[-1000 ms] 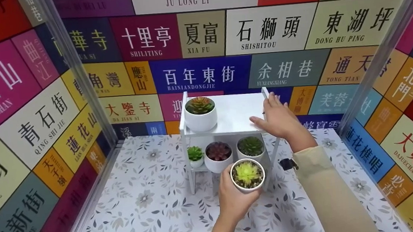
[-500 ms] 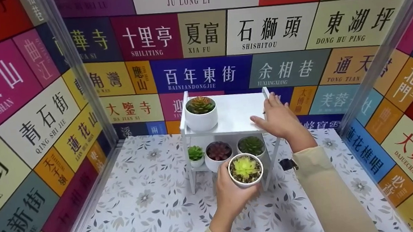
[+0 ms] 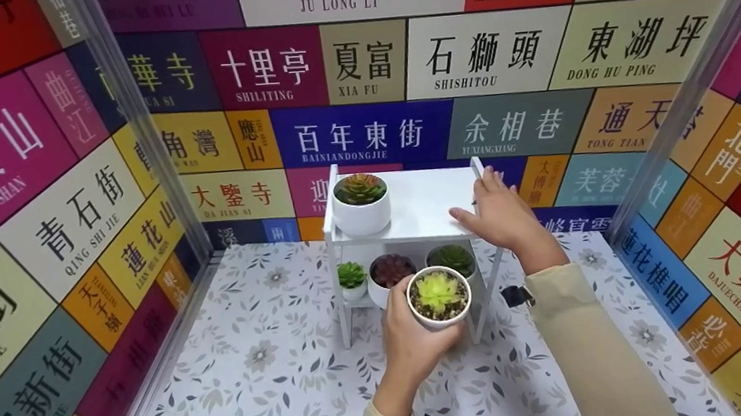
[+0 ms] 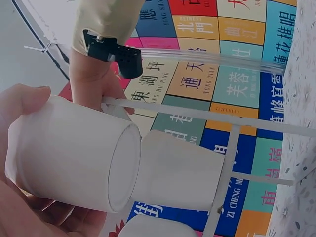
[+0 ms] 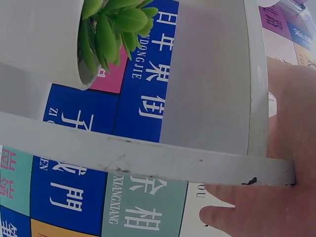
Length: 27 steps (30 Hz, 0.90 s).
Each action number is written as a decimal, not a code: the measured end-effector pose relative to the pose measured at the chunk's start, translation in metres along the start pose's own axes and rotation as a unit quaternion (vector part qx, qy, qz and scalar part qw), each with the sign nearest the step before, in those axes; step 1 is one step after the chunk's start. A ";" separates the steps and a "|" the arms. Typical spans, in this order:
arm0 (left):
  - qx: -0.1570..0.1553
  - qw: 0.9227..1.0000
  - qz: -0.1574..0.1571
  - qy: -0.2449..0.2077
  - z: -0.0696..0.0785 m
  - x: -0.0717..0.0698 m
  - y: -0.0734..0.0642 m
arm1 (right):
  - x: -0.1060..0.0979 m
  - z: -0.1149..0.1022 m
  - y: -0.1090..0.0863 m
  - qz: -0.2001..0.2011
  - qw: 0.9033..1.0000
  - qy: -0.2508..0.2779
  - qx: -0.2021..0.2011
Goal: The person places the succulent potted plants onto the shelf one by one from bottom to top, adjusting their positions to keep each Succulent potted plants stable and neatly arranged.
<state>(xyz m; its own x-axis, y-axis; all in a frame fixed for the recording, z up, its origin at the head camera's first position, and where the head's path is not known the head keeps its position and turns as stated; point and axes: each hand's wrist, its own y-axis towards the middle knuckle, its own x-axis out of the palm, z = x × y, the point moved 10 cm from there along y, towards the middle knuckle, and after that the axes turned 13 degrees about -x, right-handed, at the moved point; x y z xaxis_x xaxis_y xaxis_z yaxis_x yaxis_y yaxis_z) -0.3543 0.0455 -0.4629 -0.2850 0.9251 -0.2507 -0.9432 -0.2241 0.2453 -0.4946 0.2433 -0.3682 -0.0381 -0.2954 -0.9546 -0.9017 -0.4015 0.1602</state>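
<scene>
My left hand point(image 3: 416, 348) grips a white pot with a yellow-green succulent point(image 3: 438, 294), held in front of the lower tier of a small white two-tier plant stand point(image 3: 426, 193). In the left wrist view the white pot point(image 4: 74, 153) is tilted, fingers and thumb around it, its base facing the stand. My right hand point(image 3: 505, 213) rests on the stand's upper right side, fingers straight and thumb spread to the front edge. In the right wrist view the palm lies against the corner of the stand's frame point(image 5: 148, 155). The held pot and left hand partly hide two lower-tier pots.
A white pot with a reddish-green succulent point(image 3: 361, 205) stands at the top tier's left. On the lower tier are a small bright green plant point(image 3: 352, 276), a dark red succulent point(image 3: 391, 272) and a dark green one point(image 3: 452, 260). Sign-printed walls point(image 3: 364, 135) enclose the floral tabletop point(image 3: 258, 379).
My left hand has carried the potted succulent slightly upward and closer to the stand's lower tier, covering more of the pots behind. My right hand has stayed in place.
</scene>
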 end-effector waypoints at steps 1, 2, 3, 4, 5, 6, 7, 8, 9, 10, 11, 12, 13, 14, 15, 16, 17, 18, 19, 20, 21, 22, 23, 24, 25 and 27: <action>0.003 1.000 0.002 -0.003 0.001 -0.001 0.001 | 0.000 0.000 0.000 0.001 1.000 0.000 0.000; 0.005 1.000 0.005 -0.008 0.002 -0.003 0.002 | 0.000 0.000 0.000 0.002 1.000 0.000 0.000; 0.006 1.000 0.008 -0.010 0.002 -0.004 0.003 | -0.001 0.000 0.000 0.003 1.000 0.001 -0.001; 0.005 1.000 0.009 -0.014 0.003 -0.006 0.005 | -0.001 0.000 0.000 0.003 1.000 0.002 -0.001; 0.005 1.000 0.012 -0.017 0.003 -0.007 0.006 | -0.001 0.000 0.000 0.002 1.000 0.002 0.000; 0.005 1.000 0.015 -0.018 0.004 -0.009 0.007 | 0.000 0.001 0.001 0.000 1.000 0.003 0.001; 0.007 1.000 0.018 -0.018 0.005 -0.010 0.008 | 0.000 0.001 0.000 -0.001 1.000 0.003 0.001; 0.007 1.000 0.019 -0.018 0.006 -0.011 0.009 | 0.000 0.001 0.000 -0.002 1.000 0.004 0.003; 0.008 1.000 0.020 -0.018 0.007 -0.012 0.010 | 0.000 0.001 0.000 -0.002 1.000 0.004 0.003; 0.010 1.000 0.021 -0.018 0.009 -0.013 0.010 | 0.000 0.001 0.000 -0.002 1.000 0.004 0.003; 0.013 1.000 0.021 -0.018 0.010 -0.013 0.011 | 0.000 0.001 0.000 -0.001 1.000 0.005 0.003; 0.016 0.999 0.022 -0.018 0.012 -0.014 0.012 | 0.000 0.001 0.000 0.000 1.000 0.005 0.003; 0.019 0.999 0.021 -0.019 0.014 -0.014 0.012 | 0.000 0.001 -0.001 0.001 1.000 0.007 0.003; 0.022 0.999 0.020 -0.021 0.015 -0.015 0.013 | 0.000 0.001 -0.001 0.001 1.000 0.008 0.003; 0.025 0.999 0.020 -0.021 0.016 -0.015 0.013 | 0.000 0.001 -0.002 0.001 1.000 0.009 0.004; 0.029 0.999 0.019 -0.022 0.018 -0.016 0.014 | 0.000 0.001 -0.002 0.001 1.000 0.009 0.003; 0.031 0.999 0.017 -0.023 0.019 -0.016 0.014 | 0.000 0.001 -0.002 0.001 1.000 0.010 0.003; 0.032 0.999 0.017 -0.023 0.020 -0.016 0.015 | 0.001 0.001 -0.002 0.001 1.000 0.011 0.003; 0.032 0.999 0.016 -0.023 0.020 -0.016 0.016 | 0.001 0.001 -0.003 0.000 1.000 0.011 0.002; 0.031 0.999 0.015 -0.021 0.021 -0.017 0.017 | 0.001 0.001 -0.003 0.000 1.000 0.010 0.002; 0.030 0.999 0.014 -0.019 0.022 -0.017 0.019 | 0.001 0.001 -0.002 0.000 1.000 0.010 0.001; 0.030 0.999 0.014 -0.018 0.023 -0.017 0.020 | 0.000 0.000 -0.002 0.002 1.000 0.010 0.000; 0.030 0.999 0.014 -0.015 0.024 -0.017 0.021 | 0.000 0.000 -0.002 0.002 1.000 0.010 0.000; 0.030 0.999 0.014 -0.013 0.025 -0.018 0.022 | 0.000 0.000 -0.002 0.002 1.000 0.010 0.000; 0.031 0.999 0.014 -0.012 0.026 -0.018 0.023 | 0.000 0.000 -0.002 0.002 1.000 0.010 0.000; 0.034 0.999 0.015 -0.008 0.029 -0.019 0.024 | 0.000 0.001 -0.001 0.004 1.000 0.010 -0.001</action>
<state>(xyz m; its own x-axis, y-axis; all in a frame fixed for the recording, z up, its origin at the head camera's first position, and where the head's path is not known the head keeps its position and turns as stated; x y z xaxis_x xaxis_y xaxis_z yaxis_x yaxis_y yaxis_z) -0.3669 0.0313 -0.4250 -0.3099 0.9233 -0.2270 -0.9203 -0.2313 0.3156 -0.4939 0.2444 -0.3690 -0.0368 -0.3154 -0.9482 -0.9009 -0.4001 0.1681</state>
